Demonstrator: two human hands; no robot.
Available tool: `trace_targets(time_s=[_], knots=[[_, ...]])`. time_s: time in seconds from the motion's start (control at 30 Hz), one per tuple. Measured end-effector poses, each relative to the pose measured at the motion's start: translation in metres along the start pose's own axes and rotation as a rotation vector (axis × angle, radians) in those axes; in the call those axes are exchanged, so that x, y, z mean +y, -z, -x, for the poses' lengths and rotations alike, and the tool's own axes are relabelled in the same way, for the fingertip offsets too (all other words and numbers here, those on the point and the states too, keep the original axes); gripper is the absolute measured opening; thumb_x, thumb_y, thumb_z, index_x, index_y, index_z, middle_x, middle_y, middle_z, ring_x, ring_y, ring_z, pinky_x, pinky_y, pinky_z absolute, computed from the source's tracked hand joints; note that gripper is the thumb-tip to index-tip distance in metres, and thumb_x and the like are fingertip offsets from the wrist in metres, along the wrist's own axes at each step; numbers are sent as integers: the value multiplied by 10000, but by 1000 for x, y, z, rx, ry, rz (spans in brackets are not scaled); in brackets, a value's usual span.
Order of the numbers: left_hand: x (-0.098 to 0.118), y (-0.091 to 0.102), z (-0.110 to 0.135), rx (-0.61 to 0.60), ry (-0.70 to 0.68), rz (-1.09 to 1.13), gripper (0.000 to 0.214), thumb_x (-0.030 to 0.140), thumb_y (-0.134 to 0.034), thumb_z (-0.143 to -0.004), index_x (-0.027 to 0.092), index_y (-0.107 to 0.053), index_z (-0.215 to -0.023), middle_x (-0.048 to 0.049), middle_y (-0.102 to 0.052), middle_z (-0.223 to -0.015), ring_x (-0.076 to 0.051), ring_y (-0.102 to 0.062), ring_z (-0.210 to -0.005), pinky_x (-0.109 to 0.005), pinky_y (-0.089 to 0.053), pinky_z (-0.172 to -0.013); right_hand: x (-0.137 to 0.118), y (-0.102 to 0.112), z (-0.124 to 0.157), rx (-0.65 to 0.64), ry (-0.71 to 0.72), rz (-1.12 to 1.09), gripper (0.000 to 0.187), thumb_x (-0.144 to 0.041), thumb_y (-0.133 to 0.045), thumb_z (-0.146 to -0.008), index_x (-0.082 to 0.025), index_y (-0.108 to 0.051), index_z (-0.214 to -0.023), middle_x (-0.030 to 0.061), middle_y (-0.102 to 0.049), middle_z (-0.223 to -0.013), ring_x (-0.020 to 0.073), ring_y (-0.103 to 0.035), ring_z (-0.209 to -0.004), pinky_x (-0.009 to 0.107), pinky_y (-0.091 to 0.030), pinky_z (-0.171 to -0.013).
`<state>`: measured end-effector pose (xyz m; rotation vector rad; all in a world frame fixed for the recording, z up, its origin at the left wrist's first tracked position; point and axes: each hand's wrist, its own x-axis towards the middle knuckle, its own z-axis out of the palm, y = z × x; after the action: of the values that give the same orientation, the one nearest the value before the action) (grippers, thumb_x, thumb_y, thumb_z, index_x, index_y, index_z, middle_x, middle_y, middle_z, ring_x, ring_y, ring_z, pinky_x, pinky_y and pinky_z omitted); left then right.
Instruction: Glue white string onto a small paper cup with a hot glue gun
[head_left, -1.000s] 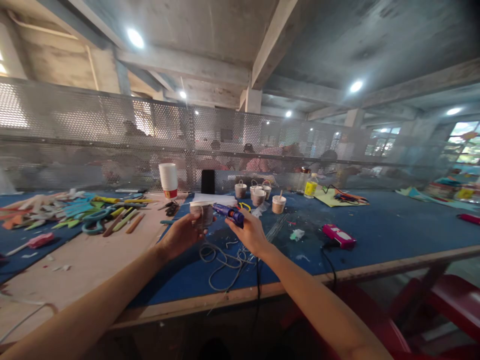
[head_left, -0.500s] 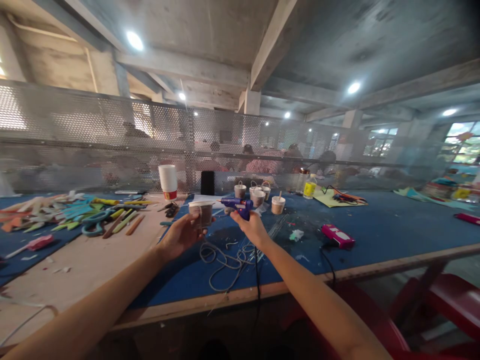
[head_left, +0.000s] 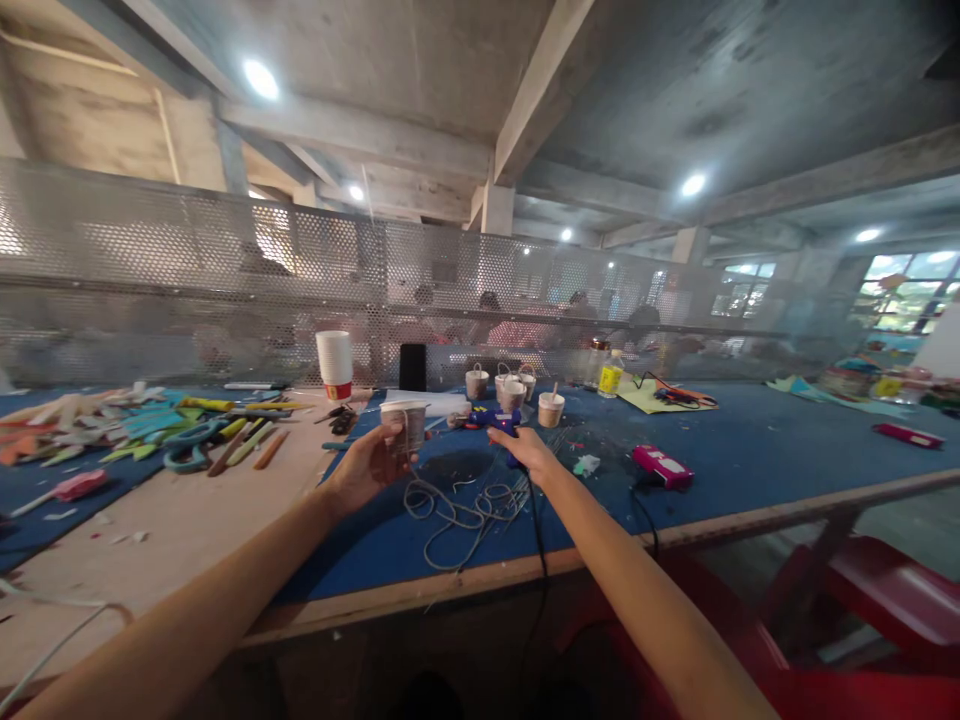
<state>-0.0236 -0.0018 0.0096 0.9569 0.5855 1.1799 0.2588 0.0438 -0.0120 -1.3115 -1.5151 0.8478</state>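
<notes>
My left hand [head_left: 365,468] is closed round a small paper cup [head_left: 403,423] wrapped in brownish cord, held upright above the blue table [head_left: 750,470]. My right hand [head_left: 528,449] grips a purple glue gun [head_left: 491,418], low near the table surface, its nozzle pointing left toward the cup. The gun's black cable [head_left: 538,545] drops over the table's front edge. A loose tangle of grey cord [head_left: 457,510] lies on the table below both hands.
Several small cord-wrapped cups [head_left: 511,392] stand behind the hands, beside a stack of white paper cups [head_left: 334,362] and a black box [head_left: 412,366]. Scissors, coloured sticks and paper shapes [head_left: 187,430] lie left. A pink tool [head_left: 661,466] lies right. A perforated metal screen [head_left: 225,280] backs the table; people sit beyond.
My right hand has moved the glue gun away from the cup, forward and down toward the table. The left hand keeps the cup nearly still. The camera has shifted slightly.
</notes>
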Motion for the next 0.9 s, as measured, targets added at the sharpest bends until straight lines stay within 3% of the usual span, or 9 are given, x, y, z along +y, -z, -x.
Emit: trace_targets(time_s=[0.2, 0.37, 0.5, 0.63, 0.7, 0.77, 0.9], knots=[[-1, 3, -2, 13, 6, 7, 334, 191, -623, -862, 123, -653, -1187, -150, -769, -1025, -191, -712, -636, -279, -582, -545, 14, 20, 1, 27, -47, 478, 493, -653, -683, -756, -191, -660, -585, 21, -590, -537, 204, -616, -606, 258, -360, -523], [-1, 4, -2, 6, 11, -1, 325, 193, -622, -871, 137, -651, -1190, -139, -773, -1011, -191, -717, -644, -275, -586, -552, 11, 25, 6, 46, -55, 695, 560, -674, -668, -769, -213, -546, -475, 51, -608, -533, 241, -664, -650, 270, -357, -543], [0, 2, 0, -4, 7, -1, 309, 184, -597, -891, 131, -652, -1190, -143, -772, -1027, -194, -723, -652, -279, -591, -559, 3, 23, 13, 60, -78, 856, 541, -706, -660, -763, -202, -608, -573, 107, -698, -689, 283, -705, -767, 295, -402, -598], [-1, 1, 0, 3, 12, 1, 327, 168, -613, -879, 128, -655, -1201, -142, -774, -1020, -213, -743, -720, -284, -603, -598, 1, 23, 19, 169, -31, 920, 463, -631, -698, -789, -175, -670, -860, 143, -732, -922, 301, -699, -930, 336, -460, -722], [-2, 2, -1, 25, 13, 3, 322, 165, -638, -861, 129, -664, -1181, -142, -776, -1006, -232, -754, -778, -292, -609, -636, -3, 20, 21, 238, 104, 913, 365, -534, -691, -846, -175, -663, -903, 136, -723, -994, 286, -679, -1003, 353, -465, -796], [-4, 3, -1, 30, 7, -9, 320, 168, -667, -844, 131, -673, -1162, -142, -774, -1016, -249, -758, -833, -305, -612, -683, -13, 10, 22, 210, 262, 791, 278, -464, -651, -900, -187, -658, -885, 97, -723, -980, 247, -680, -976, 340, -469, -813], [-6, -1, 0, -11, -4, -84, 307, 200, -701, -844, 143, -686, -1145, -141, -759, -1092, -255, -743, -912, -330, -598, -774, -41, -29, 23, -123, 494, 330, 295, -493, -634, -908, -199, -648, -915, 23, -724, -875, 166, -689, -816, 266, -496, -749]])
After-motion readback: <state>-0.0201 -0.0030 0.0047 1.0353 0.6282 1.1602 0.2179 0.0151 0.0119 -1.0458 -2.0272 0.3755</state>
